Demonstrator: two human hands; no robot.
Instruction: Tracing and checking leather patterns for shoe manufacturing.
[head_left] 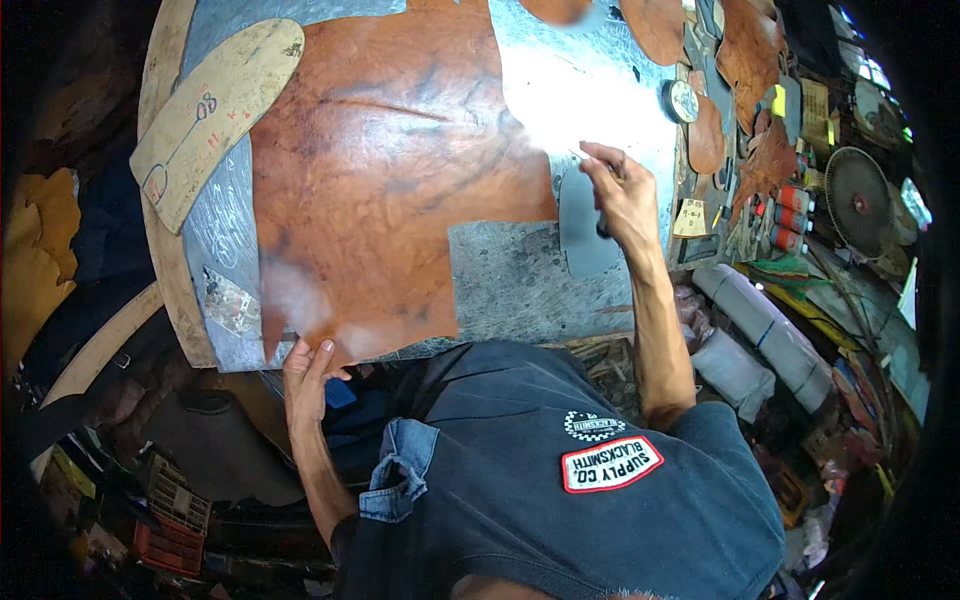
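A large brown leather piece (400,140) with creases and dark marks lies over the grey metal-topped table. At its near left corner my left hand (308,378) pinches the edge, thumb on top and fingers beneath. My right hand (625,195) is raised off the leather's right side, its fingers closed around a slim tool. A thin pale tip (578,154) shows past the fingertips, and a dark end shows under the palm; its kind is unclear. Below this hand rests a grey rounded template (588,235) beside the leather's right edge.
A long tan template (220,120) with markings lies at the table's left. Round leather pieces (706,135), a round tin (681,101) and red-capped bottles (790,220) are at the right, near a fan (858,200). Wrapped rolls (765,325) lie at lower right. Strong glare whitens the table's far middle.
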